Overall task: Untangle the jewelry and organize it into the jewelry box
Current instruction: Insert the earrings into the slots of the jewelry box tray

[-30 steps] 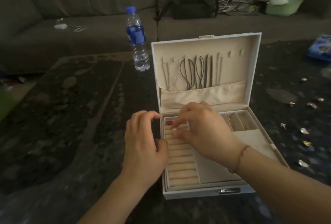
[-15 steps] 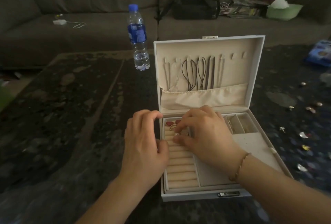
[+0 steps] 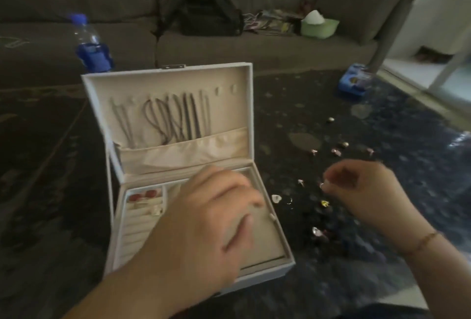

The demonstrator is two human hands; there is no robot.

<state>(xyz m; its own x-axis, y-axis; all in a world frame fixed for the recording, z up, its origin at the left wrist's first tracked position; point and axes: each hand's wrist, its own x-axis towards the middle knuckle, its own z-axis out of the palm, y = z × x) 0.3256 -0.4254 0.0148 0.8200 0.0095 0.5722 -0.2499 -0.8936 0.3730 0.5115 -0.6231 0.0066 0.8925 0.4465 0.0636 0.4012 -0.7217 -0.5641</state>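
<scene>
Head view: dark mottled tabletop. White jewelry box stands open, lid upright with dark cords hung above a fabric pocket; its ring rolls, left of the left hand, hold two red pieces and a pale one. That hand hovers over the tray, fingers relaxed, holding nothing. Right hand, right of the box, pinches a small shiny piece; blurred. Loose earrings lie scattered around this grip.
</scene>
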